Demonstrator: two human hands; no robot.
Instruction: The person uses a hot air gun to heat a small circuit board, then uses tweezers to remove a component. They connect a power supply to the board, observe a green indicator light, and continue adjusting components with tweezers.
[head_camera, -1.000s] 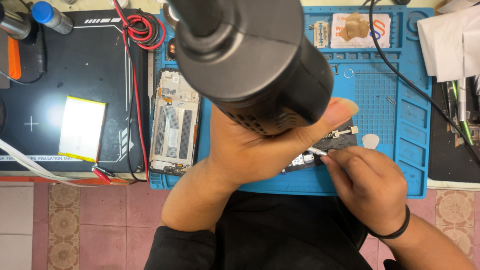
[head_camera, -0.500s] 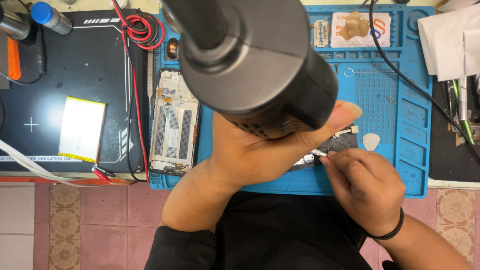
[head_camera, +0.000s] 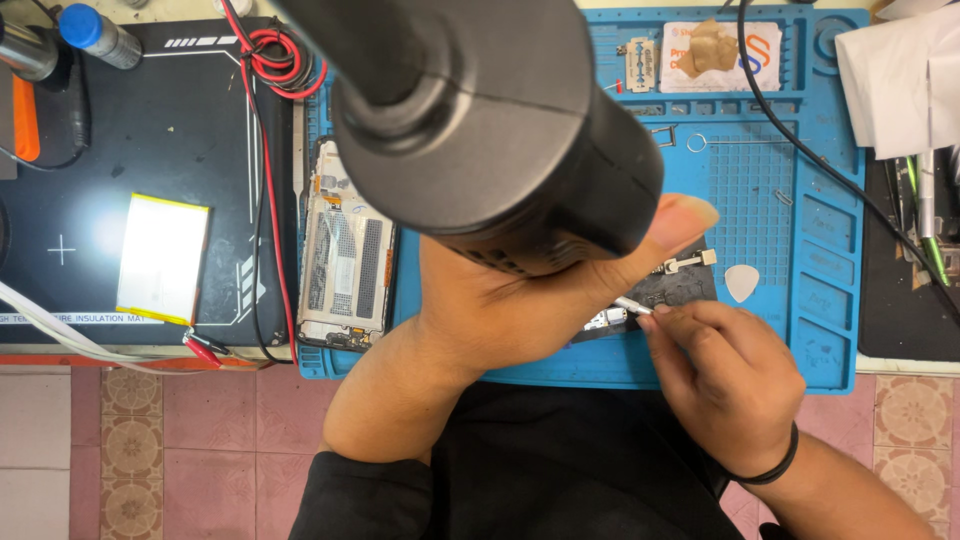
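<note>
The left hand (head_camera: 520, 310) is wrapping tight around the handle of a big black hot air tool (head_camera: 480, 110), thumb stretched out along its side. The tool is filling the middle of the view and is pointing down at the blue work mat (head_camera: 770, 190).

The right hand (head_camera: 725, 380) is pinching a thin silver tool, probably tweezers (head_camera: 632, 305), between curled fingertips. The tip is touching a small dark circuit board (head_camera: 670, 290) that is lying on the mat just under the left thumb. Most of the board is hiding behind the hand and the big tool, so I cannot tell which part the tip is touching.

Things that could go wrong:
- The hot air is blowing very close to both hands. A thumb or finger that is sitting too near could get burned.
- The heat could be staying too long in one spot and hurting the board or the parts beside it.
- The tweezers could slip, because they are being held only at the fingertips, and scratch the board or flick a tiny part away.
- The black cable (head_camera: 800, 140) is lying across the mat, so it could snag an arm and pull the tool off its aim.
- The opened phone (head_camera: 345, 255) is lying on the mat just left of the left wrist, so the arm could bump it.
- The white pick (head_camera: 741, 282) is resting near the board and could be knocked aside.
</note>
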